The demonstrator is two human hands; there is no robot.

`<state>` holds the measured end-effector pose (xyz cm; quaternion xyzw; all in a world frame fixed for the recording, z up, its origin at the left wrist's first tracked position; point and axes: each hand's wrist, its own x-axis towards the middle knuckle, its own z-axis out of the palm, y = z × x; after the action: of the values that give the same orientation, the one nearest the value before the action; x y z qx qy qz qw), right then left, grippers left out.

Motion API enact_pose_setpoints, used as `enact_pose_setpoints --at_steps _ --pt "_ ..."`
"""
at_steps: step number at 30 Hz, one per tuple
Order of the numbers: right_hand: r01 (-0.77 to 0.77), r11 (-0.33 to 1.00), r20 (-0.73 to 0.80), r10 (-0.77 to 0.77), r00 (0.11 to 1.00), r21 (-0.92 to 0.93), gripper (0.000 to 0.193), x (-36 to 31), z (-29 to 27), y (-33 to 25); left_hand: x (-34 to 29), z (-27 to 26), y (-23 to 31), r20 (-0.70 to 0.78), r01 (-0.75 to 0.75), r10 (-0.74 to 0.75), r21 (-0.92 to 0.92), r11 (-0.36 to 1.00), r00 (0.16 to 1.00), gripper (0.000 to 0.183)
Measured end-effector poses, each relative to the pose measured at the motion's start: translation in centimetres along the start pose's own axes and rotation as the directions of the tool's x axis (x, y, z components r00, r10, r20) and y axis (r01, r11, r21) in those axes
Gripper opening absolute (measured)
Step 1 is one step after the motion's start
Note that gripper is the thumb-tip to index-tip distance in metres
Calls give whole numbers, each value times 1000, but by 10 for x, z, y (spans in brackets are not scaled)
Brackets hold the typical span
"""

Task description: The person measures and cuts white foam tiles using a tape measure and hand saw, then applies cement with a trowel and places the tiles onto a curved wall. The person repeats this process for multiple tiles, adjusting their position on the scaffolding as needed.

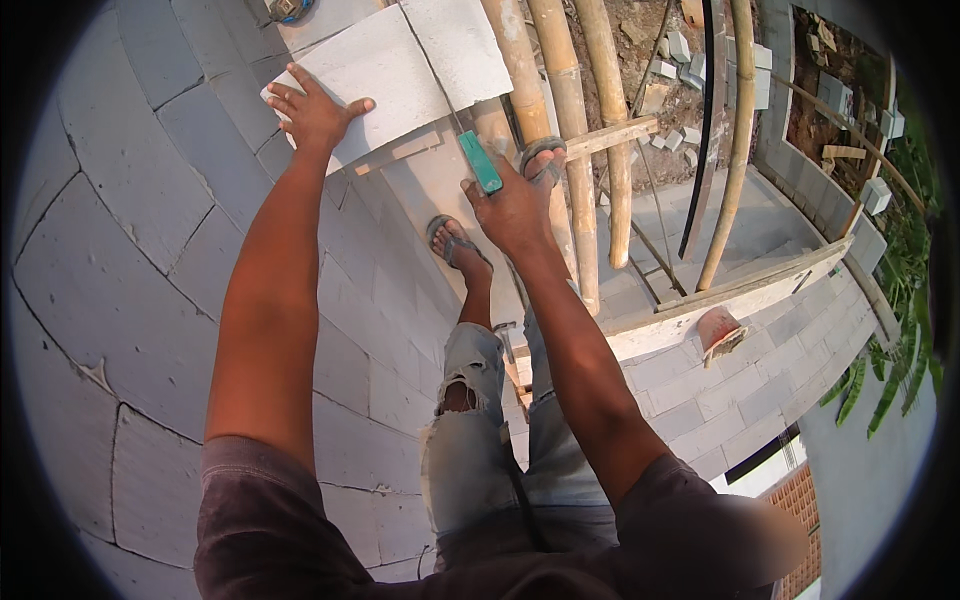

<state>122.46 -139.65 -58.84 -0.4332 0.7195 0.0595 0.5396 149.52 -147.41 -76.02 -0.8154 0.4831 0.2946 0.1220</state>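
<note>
A white lightweight concrete block [375,75] lies on a board ahead of me. My left hand [318,112] rests flat on its left end with the fingers spread. In my right hand [512,208] is the green handle of a handsaw [481,163], with the fingers wrapped round it. The saw's thin blade runs away from me across the block, seen edge-on as a dark line. How deep the blade sits in the block cannot be made out. A strip of wood [400,154] sticks out beneath the block's near edge.
My sandalled feet stand on narrow planks [415,185] beside a grey block wall [130,270]. Bamboo poles [560,90] rise close on the right, with a wooden crosspiece [610,136]. Far below lie broken blocks [680,47]. A bucket [720,332] hangs by the lower block wall.
</note>
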Motion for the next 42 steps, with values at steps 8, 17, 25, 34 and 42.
enact_pose_setpoints --at_steps 8,17,25,34,42 --pt "140 985 -158 -124 980 98 51 -70 13 58 -3 4 -10 2 -10 10 35 999 1000 153" --pt "198 974 -112 -186 976 111 58 -107 14 93 2 0 -13 3 4 -4 39 999 1000 156" --pt "-142 989 25 142 990 28 50 45 24 65 6 9 -14 -14 -54 54 0 999 998 156" --pt "-3 943 0 4 1000 332 54 -126 -11 136 7 9 -17 17 0 -1 34 999 1000 159" --pt "165 945 -82 -147 986 282 46 -90 -11 118 11 4 -11 33 1 -1 19 1000 999 158"
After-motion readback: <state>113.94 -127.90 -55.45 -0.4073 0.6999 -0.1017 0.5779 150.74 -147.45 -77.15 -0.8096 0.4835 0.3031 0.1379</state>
